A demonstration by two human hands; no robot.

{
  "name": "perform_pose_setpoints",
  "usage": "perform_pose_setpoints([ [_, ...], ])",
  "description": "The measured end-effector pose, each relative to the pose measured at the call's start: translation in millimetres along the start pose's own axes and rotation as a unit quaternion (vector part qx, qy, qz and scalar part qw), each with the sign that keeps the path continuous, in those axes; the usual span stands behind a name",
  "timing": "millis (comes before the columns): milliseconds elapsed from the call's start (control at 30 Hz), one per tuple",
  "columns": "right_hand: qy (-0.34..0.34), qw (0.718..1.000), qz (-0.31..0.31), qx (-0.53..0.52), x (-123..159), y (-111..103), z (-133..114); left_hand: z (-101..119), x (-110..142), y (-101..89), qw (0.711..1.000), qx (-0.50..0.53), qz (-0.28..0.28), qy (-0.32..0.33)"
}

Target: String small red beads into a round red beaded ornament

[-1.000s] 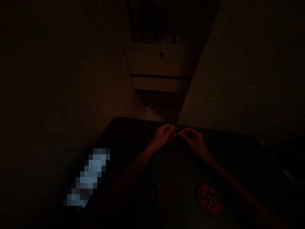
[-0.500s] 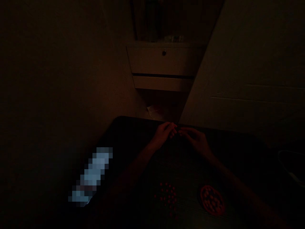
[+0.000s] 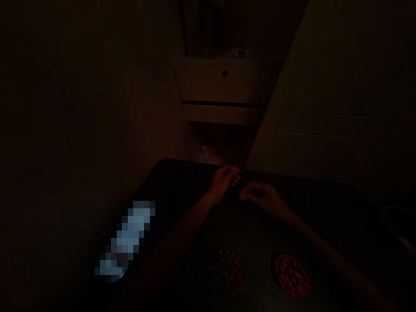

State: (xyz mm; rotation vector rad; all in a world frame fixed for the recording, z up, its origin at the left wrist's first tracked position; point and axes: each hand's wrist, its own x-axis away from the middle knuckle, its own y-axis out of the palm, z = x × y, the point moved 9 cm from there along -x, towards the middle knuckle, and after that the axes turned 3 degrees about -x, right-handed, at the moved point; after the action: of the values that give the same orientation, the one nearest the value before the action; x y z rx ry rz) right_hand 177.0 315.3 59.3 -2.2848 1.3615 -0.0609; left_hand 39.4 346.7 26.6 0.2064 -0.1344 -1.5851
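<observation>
The scene is very dark. My left hand [image 3: 224, 182] hovers over the far part of a dark table [image 3: 182, 186], fingers curled into a pinch on something too small to make out. My right hand [image 3: 261, 197] lies a little nearer and to the right, fingers bent downward toward the table; what it holds, if anything, is hidden. Nearer to me lie several small red beads [image 3: 230, 268] loose on the table. A round red dish [image 3: 291, 275] with more beads sits to their right.
A pale cabinet with a drawer and round knob [image 3: 225, 73] stands beyond the table. A glowing blurred screen [image 3: 128, 238] lies at the table's left edge. A pale cord [image 3: 398, 236] shows at the far right. A light wall panel [image 3: 325, 130] rises on the right.
My right hand has drawn away from my left hand, moving down and toward me. The left hand has stayed almost where it was.
</observation>
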Motion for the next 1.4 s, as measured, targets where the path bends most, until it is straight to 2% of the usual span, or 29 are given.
perform_pose_setpoints([
  [167, -0.033, 0.995, -0.098, -0.009, 7.1, 26.3, -22.8, -0.2, -1.5, 0.8, 1.000, -0.002, -0.003, -0.001],
  [267, -0.073, 0.983, -0.168, -0.013, 16.7, 44.5, -42.1, -1.7, -2.6, 0.9, 1.000, -0.003, -0.002, -0.004],
  [500, -0.155, 0.950, -0.270, 0.034, 37.7, 72.0, -70.5, -3.1, -2.7, 2.7, 1.000, -0.002, -0.010, -0.004],
  [833, -0.152, 0.938, -0.293, 0.108, 41.1, 82.9, -68.1, -4.2, -3.7, 4.0, 1.000, 0.002, -0.014, -0.006],
  [933, -0.160, 0.932, -0.308, 0.103, 44.1, 85.3, -67.3, -4.9, -3.8, 4.0, 1.000, 0.003, -0.015, -0.008],
  [1133, -0.137, 0.939, -0.305, 0.077, 44.3, 83.9, -61.4, -5.5, -4.0, 4.0, 1.000, 0.005, -0.020, -0.009],
  [1400, -0.150, 0.933, -0.324, 0.054, 49.1, 88.2, -70.2, -4.5, -3.8, 4.2, 1.000, 0.000, -0.019, -0.011],
])
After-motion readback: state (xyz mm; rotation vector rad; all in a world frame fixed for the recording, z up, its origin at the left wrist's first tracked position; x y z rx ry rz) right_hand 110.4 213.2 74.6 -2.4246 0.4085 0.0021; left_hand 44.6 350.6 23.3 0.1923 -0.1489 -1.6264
